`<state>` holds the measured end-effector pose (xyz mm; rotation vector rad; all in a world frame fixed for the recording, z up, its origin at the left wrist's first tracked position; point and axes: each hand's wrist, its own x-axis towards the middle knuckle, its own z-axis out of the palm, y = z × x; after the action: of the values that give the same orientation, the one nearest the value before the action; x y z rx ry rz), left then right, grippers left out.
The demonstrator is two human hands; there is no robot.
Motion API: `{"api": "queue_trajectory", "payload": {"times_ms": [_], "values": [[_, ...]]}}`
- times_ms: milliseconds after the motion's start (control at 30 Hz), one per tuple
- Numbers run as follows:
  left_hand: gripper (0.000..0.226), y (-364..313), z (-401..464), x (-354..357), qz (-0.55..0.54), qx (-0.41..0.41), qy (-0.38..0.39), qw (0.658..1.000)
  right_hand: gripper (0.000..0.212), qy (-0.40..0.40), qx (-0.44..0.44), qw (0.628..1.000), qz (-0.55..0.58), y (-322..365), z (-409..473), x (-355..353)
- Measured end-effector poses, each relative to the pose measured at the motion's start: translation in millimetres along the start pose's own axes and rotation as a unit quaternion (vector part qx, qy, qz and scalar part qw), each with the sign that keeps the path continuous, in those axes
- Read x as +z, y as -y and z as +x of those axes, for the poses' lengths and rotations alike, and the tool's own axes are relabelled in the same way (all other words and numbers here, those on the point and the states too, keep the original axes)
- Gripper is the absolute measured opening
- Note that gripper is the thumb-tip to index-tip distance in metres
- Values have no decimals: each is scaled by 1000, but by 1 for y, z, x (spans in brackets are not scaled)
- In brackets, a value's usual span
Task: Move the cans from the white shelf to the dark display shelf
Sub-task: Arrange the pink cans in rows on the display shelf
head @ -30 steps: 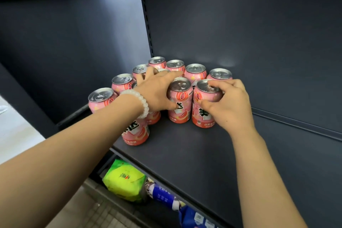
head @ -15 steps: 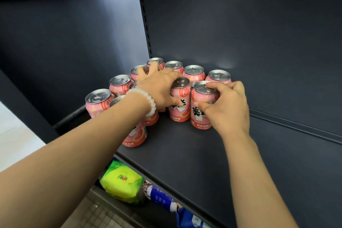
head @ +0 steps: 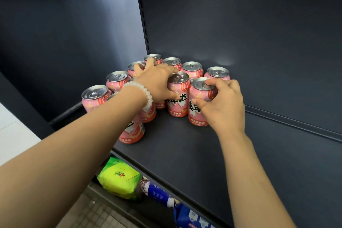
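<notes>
Right hand (head: 224, 104): fingers on the rim and thumb on the printed side pinch a pink aluminium drink can with a silver pull-tab lid (head: 200, 101), standing upright on the matte dark display shelf (head: 185, 146); the grip suits settling the can into line, label facing near. Left hand (head: 157, 79), wearing a white beaded bracelet (head: 143, 91): curled over the neighbouring pink can (head: 178, 94), thumb on its near side, fingertips reaching the cans behind; whether it grips or only steadies cannot be told. The two cans stand side by side, touching or nearly so, as the front of a packed block.

Remaining pink cans: a far row (head: 191, 67) against the dark back panel (head: 240, 24), and a left column (head: 95, 96) running toward the near edge, partly hidden by the left forearm. Packing from the far left corner outward leaves the right of the shelf bare for later cans.

The white shelf is not in view. Below, on a lower shelf, lie a yellow-green packet (head: 118, 177) and a blue-and-white packet (head: 159, 193).
</notes>
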<state>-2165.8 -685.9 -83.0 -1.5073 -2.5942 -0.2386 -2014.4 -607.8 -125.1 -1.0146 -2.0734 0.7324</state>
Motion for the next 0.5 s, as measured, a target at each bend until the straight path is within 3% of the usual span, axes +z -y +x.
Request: {"api": "queue_trajectory", "payload": {"times_ms": [233, 367, 500], "values": [[70, -4, -3, 0, 4, -11, 15, 1000, 51, -35, -3, 999, -34, 4, -8, 9], [68, -5, -7, -6, 70, 6, 38, 997, 51, -17, -39, 998, -38, 1, -15, 3], [50, -10, -38, -7, 89, 20, -112, 990, 35, -78, -122, 987, -67, -3, -33, -12]]}}
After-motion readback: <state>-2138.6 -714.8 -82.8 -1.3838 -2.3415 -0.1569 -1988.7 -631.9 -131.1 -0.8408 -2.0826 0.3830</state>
